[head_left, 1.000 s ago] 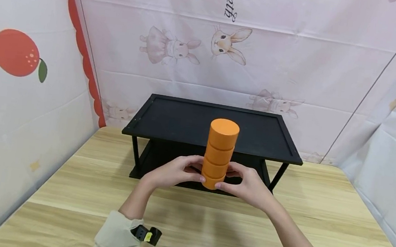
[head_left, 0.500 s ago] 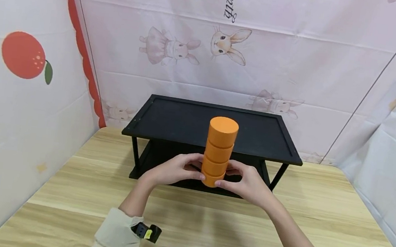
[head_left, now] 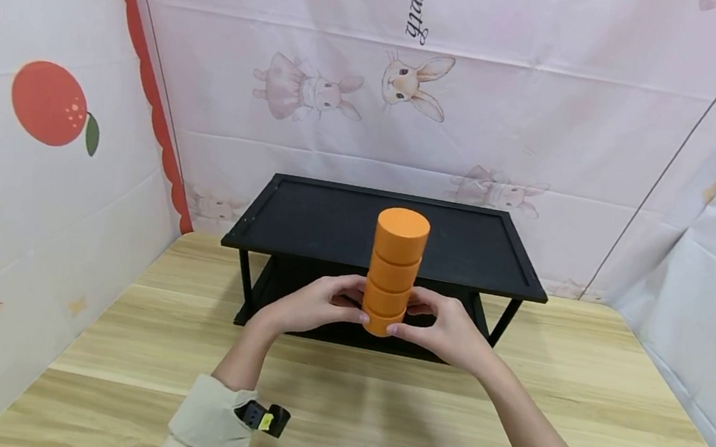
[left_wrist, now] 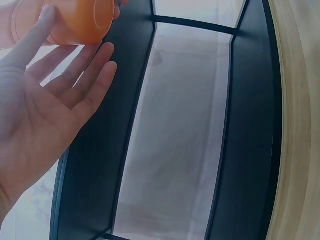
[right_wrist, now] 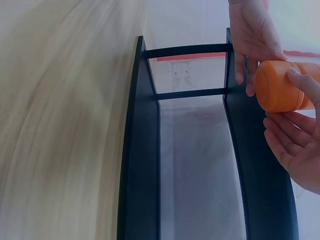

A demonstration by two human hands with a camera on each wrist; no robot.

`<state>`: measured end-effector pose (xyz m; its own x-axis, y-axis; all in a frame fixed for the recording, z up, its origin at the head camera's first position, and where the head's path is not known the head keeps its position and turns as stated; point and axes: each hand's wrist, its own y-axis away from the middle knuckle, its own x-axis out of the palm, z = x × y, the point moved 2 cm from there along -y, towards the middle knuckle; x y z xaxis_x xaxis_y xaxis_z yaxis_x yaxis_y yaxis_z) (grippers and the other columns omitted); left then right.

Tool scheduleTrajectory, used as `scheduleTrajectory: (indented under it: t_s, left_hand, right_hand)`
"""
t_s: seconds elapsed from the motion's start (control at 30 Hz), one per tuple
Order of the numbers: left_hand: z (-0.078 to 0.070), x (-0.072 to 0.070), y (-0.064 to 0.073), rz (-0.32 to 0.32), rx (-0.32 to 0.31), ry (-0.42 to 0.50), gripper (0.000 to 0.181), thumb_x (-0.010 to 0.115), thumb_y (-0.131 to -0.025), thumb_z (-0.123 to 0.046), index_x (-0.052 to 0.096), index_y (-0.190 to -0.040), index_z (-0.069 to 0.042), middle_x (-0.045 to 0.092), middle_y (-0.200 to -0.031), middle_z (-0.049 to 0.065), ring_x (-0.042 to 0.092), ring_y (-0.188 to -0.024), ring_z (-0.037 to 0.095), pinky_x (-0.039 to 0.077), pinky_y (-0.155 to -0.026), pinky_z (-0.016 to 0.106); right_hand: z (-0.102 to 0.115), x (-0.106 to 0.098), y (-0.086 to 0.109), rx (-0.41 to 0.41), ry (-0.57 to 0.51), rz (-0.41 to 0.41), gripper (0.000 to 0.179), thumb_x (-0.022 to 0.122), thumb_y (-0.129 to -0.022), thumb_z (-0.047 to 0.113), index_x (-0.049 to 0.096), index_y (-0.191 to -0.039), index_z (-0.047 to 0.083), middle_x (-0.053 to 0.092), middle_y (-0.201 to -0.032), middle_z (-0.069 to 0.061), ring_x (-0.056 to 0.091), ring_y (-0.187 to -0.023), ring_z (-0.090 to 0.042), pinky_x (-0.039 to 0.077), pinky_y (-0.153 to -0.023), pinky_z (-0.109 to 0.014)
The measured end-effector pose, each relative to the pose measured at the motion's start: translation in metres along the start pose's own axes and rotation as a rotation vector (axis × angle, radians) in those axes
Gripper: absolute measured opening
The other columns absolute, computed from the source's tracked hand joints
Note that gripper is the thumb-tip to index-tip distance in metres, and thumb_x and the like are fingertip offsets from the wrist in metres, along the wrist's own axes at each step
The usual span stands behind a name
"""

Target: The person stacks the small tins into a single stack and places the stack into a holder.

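Note:
An orange grooved cylinder [head_left: 395, 269], with a flat top and several stacked bands, stands upright in the air in front of the black rack. My left hand [head_left: 308, 305] holds its lower part from the left, thumb in front and fingers behind. From the right, my right hand [head_left: 455, 332] grips the same lower bands in the same way. The left wrist view has the cylinder [left_wrist: 82, 22] at its top edge, above the spread fingers of the left hand [left_wrist: 45, 107]. In the right wrist view its rounded base [right_wrist: 272, 87] sits between both hands.
Behind the hands stands a black two-tier rack [head_left: 331, 224] with a rimmed top and thin posts, on a light wooden table [head_left: 335, 407]. Printed cloth [head_left: 215, 79] hangs behind it and at both sides. Each wrist wears a black strapped device [head_left: 263, 418].
Both hands have lifted the orange cylinder very slightly and shifted it a little to the left. Their hold on it looks the same.

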<state>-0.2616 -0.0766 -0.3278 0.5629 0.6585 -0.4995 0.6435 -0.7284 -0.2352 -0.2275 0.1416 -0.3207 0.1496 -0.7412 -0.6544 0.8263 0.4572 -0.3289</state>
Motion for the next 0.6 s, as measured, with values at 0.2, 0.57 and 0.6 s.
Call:
scheduleTrajectory:
  t_s: [0.2,0.57,0.6]
  left_hand:
    - [-0.01,-0.001,0.0,0.007,-0.021,0.006,0.044,0.06,-0.09,-0.009,0.046,-0.13,-0.001,0.054,-0.12,0.01,0.053,-0.106,0.023,0.046,-0.088,0.031]
    - [-0.005,-0.004,-0.003,-0.003,-0.006,0.007,0.043,0.061,-0.089,-0.013,0.048,-0.13,-0.003,0.054,-0.119,0.008,0.054,-0.104,0.02,0.046,-0.088,0.031]
    - [-0.005,-0.004,-0.003,-0.003,-0.006,0.009,0.043,0.061,-0.089,-0.013,0.048,-0.13,-0.003,0.054,-0.119,0.008,0.054,-0.104,0.02,0.046,-0.088,0.031]
  right_hand:
    - [0.012,-0.003,-0.001,0.017,-0.002,0.001,0.046,0.074,-0.079,0.024,0.059,-0.119,0.006,0.062,-0.11,-0.003,0.058,-0.097,-0.017,0.048,-0.085,-0.035]
    - [-0.001,-0.004,-0.005,-0.014,0.003,-0.003,0.05,0.074,-0.077,0.035,0.059,-0.119,0.011,0.061,-0.111,0.001,0.058,-0.097,-0.013,0.048,-0.085,-0.035]
    - [-0.002,-0.004,-0.006,-0.015,0.003,-0.003,0.05,0.074,-0.077,0.035,0.059,-0.119,0.011,0.061,-0.111,0.001,0.058,-0.097,-0.013,0.048,-0.085,-0.035]
